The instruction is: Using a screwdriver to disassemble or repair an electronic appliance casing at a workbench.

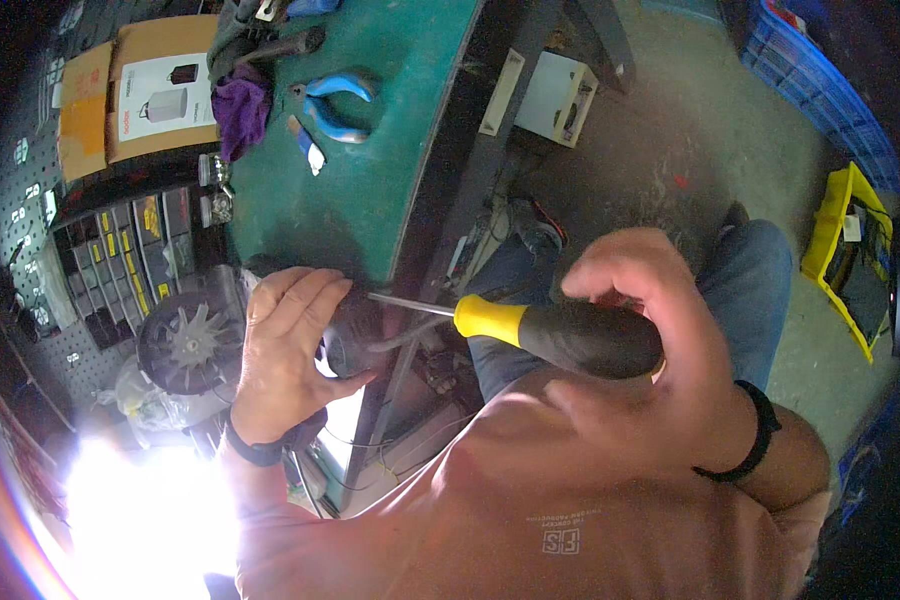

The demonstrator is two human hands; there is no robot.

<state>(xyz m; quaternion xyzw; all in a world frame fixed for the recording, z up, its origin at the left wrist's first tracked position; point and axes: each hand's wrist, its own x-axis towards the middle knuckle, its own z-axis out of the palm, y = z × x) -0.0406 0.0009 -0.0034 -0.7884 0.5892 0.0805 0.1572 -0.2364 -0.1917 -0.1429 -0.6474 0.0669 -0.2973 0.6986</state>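
Fat black-and-yellow screwdriver (580, 338) — right between two hands, in front of the orange-brown shirt (450, 530).
It lies long from left to right: the thin tip points left and a bit far, the handle sits right and a bit near. The right hand (685, 345) curls around the fat end — how tight, I can't tell. Apart from it, the left hand (285, 345) bends near the tip; too dark to tell if it holds anything. Best to line it up straight, press softly with the palm and mind those left fingers.
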